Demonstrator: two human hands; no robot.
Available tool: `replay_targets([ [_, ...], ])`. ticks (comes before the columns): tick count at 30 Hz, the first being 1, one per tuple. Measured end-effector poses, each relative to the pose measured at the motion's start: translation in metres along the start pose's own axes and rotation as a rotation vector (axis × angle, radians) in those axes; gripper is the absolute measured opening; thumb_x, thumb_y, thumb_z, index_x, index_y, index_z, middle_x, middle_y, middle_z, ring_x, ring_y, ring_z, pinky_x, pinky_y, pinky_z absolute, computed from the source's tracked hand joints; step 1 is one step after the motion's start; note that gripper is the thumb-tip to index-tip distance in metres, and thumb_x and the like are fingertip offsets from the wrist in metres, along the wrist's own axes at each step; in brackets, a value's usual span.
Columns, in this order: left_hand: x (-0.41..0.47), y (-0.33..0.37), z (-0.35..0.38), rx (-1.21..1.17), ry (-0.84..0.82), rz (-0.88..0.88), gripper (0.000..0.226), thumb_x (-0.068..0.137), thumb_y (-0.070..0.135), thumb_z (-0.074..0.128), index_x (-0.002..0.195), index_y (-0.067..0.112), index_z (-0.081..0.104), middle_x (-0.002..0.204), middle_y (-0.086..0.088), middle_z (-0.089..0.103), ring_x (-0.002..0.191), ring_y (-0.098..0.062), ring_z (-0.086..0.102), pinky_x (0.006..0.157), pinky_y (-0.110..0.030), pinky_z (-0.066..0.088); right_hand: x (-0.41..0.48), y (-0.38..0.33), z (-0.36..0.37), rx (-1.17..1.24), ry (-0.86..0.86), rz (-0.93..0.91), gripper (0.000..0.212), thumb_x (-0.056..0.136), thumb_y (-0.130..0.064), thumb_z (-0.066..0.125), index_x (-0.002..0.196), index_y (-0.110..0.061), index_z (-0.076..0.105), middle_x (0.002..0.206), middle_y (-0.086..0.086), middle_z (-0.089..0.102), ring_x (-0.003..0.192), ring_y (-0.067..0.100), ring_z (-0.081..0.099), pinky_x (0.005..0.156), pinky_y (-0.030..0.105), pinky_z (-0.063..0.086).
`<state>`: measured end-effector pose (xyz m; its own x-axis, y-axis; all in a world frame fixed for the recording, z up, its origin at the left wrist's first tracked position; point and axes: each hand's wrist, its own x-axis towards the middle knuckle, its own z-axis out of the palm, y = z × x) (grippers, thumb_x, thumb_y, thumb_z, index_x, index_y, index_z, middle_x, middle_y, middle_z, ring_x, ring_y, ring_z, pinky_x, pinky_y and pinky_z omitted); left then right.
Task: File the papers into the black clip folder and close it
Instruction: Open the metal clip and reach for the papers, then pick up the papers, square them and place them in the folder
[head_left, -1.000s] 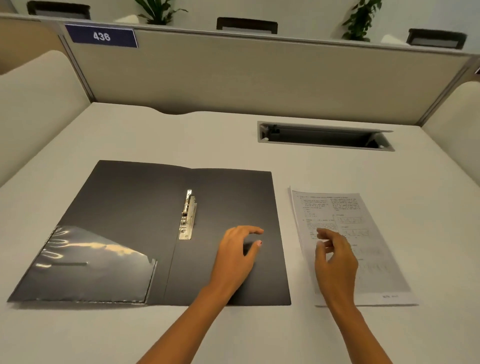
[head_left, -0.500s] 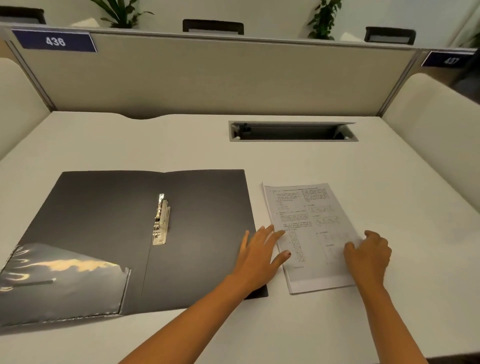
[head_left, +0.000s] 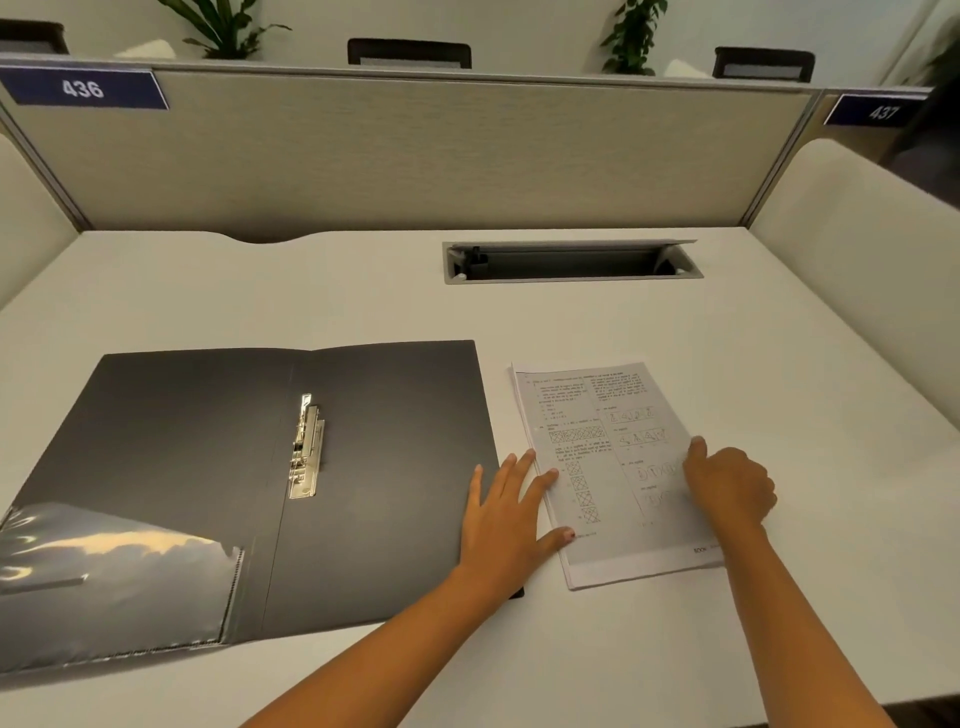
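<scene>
The black clip folder (head_left: 395, 447) lies open and flat on the white desk, its metal clip (head_left: 305, 447) along the spine and a clear plastic pocket (head_left: 114, 587) on its left flap. A thin stack of printed papers (head_left: 608, 436) lies just right of the folder. My left hand (head_left: 506, 514) rests flat with fingers spread, across the folder's right edge and the papers' left edge. My right hand (head_left: 730, 486) sits curled on the papers' right edge; whether it grips them is unclear.
An open cable slot (head_left: 571, 261) is set into the desk (head_left: 260, 301) behind the papers. Beige partition panels (head_left: 415, 150) enclose the desk at the back and both sides, with number signs 436 (head_left: 83, 89) and 437 (head_left: 883, 111).
My left hand slid right off the folder's inner face onto the papers' left edge. My right hand moved to the papers' right edge and curled. The camera view shifted right.
</scene>
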<state>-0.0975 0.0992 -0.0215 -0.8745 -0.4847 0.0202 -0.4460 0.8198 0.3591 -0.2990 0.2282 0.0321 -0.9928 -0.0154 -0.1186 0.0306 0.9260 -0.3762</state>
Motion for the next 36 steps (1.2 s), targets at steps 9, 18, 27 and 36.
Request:
replay_targets([
  [9,0.0,0.001,0.0,0.013,-0.023,-0.002,0.071,0.085,0.068,0.036,0.146,0.038,0.017,0.159,0.006,0.006,0.146,-0.015,-0.001,0.113,-0.045,-0.016,0.012,-0.002,-0.013,0.178,-0.191,0.051,0.052,0.095,-0.039,0.043,0.12,0.006,0.045,0.118,0.026,0.057,0.103,0.041,0.055,0.078,0.04,0.043],
  [18,0.006,0.005,-0.004,-0.013,-0.158,-0.017,0.074,0.089,0.06,0.039,0.148,0.031,0.007,0.16,0.002,-0.005,0.146,-0.02,-0.011,0.11,-0.05,-0.019,-0.01,-0.015,-0.043,0.095,-0.105,-0.137,0.025,0.087,-0.01,0.055,0.111,-0.008,0.063,0.103,0.017,0.066,0.076,0.03,0.054,0.067,0.035,0.045],
  [27,0.019,-0.009,-0.063,-1.038,0.021,-0.308,0.05,0.1,0.029,0.034,0.146,0.021,0.016,0.152,0.002,0.029,0.135,-0.016,0.034,0.112,-0.036,0.029,-0.065,-0.047,-0.081,0.4,0.138,-0.558,0.017,0.092,-0.019,0.057,0.108,-0.017,0.062,0.091,-0.003,0.06,0.064,0.008,0.052,0.058,0.018,0.038],
  [36,0.008,-0.049,-0.154,-1.286,0.56,-0.383,0.027,0.099,0.034,0.039,0.12,0.023,0.05,0.108,0.006,0.067,0.093,-0.007,0.068,0.069,-0.025,0.057,-0.107,-0.088,-0.054,0.785,-0.13,-0.668,0.013,0.093,-0.027,0.055,0.105,-0.022,0.056,0.101,-0.008,0.065,0.082,0.013,0.066,0.064,0.022,0.053],
])
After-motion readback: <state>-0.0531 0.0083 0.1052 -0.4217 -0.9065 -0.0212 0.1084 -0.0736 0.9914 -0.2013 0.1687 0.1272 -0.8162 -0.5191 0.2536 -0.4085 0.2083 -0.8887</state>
